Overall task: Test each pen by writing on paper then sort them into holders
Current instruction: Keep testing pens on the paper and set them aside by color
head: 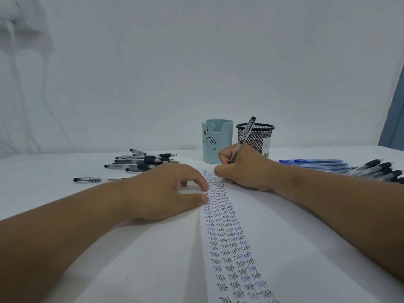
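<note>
My right hand [241, 169] pinches a clear black-capped pen [243, 138], its tip down at the far end of the paper [273, 232] and its cap tilted up in front of the holders. My left hand [166, 193] lies on the paper's left edge with fingers loosely curved, fingertips pressing the sheet, holding nothing. Columns of the word "Test" in black and blue ink run down the sheet toward me. Just beyond my right hand stand a light blue bear-face holder [215, 142] and a black mesh holder [259, 136], side by side. A heap of black pens [142, 162] lies behind my left hand; blue pens [314, 162] and more black ones [380, 171] lie right of my right forearm.
</note>
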### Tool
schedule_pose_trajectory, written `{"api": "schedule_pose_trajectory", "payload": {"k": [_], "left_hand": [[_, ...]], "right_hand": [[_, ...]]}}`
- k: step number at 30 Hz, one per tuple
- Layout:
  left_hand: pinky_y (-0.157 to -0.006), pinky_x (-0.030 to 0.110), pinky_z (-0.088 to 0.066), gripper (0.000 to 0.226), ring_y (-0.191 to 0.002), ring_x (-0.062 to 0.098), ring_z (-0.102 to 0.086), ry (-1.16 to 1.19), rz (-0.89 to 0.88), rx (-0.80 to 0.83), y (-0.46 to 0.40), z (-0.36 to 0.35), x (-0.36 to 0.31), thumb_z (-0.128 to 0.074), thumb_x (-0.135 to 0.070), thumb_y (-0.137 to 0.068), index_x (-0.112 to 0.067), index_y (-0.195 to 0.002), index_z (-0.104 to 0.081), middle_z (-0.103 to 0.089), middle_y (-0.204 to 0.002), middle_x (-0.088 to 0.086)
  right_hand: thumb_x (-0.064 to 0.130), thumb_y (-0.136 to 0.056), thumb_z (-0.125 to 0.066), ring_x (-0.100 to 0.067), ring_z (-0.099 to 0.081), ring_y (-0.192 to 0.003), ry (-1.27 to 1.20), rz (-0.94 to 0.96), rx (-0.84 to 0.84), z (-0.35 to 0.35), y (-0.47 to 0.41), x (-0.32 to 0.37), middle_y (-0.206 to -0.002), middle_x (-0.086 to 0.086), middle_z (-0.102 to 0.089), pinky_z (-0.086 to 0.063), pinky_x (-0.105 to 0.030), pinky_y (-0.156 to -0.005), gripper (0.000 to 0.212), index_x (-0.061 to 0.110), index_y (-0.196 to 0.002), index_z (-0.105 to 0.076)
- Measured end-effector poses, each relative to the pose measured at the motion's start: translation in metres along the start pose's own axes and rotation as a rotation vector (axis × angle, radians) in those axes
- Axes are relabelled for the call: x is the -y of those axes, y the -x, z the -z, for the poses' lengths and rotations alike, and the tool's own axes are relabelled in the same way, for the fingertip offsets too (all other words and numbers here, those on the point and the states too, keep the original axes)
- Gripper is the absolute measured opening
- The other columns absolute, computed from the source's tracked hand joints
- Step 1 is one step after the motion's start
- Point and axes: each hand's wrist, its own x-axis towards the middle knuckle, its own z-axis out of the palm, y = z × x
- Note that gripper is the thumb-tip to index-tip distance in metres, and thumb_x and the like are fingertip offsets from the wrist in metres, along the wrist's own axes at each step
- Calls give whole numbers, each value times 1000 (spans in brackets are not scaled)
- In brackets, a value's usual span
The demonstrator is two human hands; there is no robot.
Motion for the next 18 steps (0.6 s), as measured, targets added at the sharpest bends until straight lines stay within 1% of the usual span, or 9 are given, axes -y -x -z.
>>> {"api": "schedule_pose_trajectory", "payload": {"k": [3, 5, 7, 10, 11, 12, 15, 17, 18], "left_hand": [[-91, 19, -43, 26, -109, -7, -51, 9, 9, 4, 0, 0, 1, -63, -61, -86, -50, -108, -65, -60, -118, -27], [-91, 19, -44, 26, -109, -7, -51, 9, 7, 3, 0, 0, 0, -63, -61, -86, -50, -108, -65, -61, -117, -27], [-89, 16, -42, 26, -107, -8, -50, 2, 1, 3, 1, 1, -1, -63, -59, -86, -48, -109, -66, -61, -116, -28], [-89, 16, -41, 27, -107, -8, -50, -5, 1, 6, 1, 1, -1, -62, -59, -87, -47, -110, -65, -60, -116, -28], [-90, 16, -42, 27, -107, -8, -50, -6, 3, 6, 1, 1, 0, -61, -60, -87, -47, -110, -65, -60, -116, -29], [-90, 17, -42, 27, -107, -9, -50, -4, 7, 6, 1, 1, 0, -61, -60, -86, -48, -110, -65, -60, -117, -29], [-87, 15, -41, 25, -108, -8, -50, -1, 6, -1, 1, 0, 0, -62, -59, -87, -48, -109, -66, -60, -116, -27], [-85, 13, -39, 24, -107, -8, -50, 3, 0, -6, 1, 0, -1, -63, -58, -87, -47, -109, -66, -61, -116, -26], [-86, 14, -40, 24, -107, -8, -50, 7, 2, -8, 1, -1, 0, -64, -58, -87, -47, -109, -66, -61, -117, -25]], "right_hand": [[8, -79, -67, -17, -50, -56, 25, 13, -21, 0, -1, 0, -48, 1, -50, -40, -29, -60, 40, 19, -50, -41], [7, -79, -66, -17, -47, -56, 31, 19, -28, -1, -2, 0, -48, 3, -44, -37, -29, -59, 41, 19, -51, -39], [5, -79, -65, -17, -47, -54, 11, 1, -14, -1, -2, -1, -45, 7, -38, -34, -27, -57, 43, 20, -49, -36], [6, -79, -65, -18, -55, -55, -1, -21, -16, 0, -2, -2, -43, 5, -45, -40, -26, -57, 43, 20, -48, -38], [6, -79, -65, -18, -55, -55, 5, -18, -15, 0, -1, -1, -44, 4, -47, -41, -27, -58, 43, 20, -48, -39], [7, -79, -66, -16, -52, -54, 17, -9, -14, 0, -1, -1, -45, 3, -46, -40, -27, -58, 42, 20, -49, -39], [7, -79, -65, -11, -35, -52, 88, 16, -24, -1, 0, 3, -50, 5, -35, -31, -27, -56, 42, 19, -51, -36], [7, -81, -66, -10, -35, -51, 74, 17, -51, -1, 1, 4, -48, 7, -35, -31, -27, -54, 43, 19, -52, -36], [10, -85, -67, -12, -37, -48, 5, -5, -74, -1, 1, 4, -46, 6, -38, -32, -26, -53, 44, 19, -52, -38]]}}
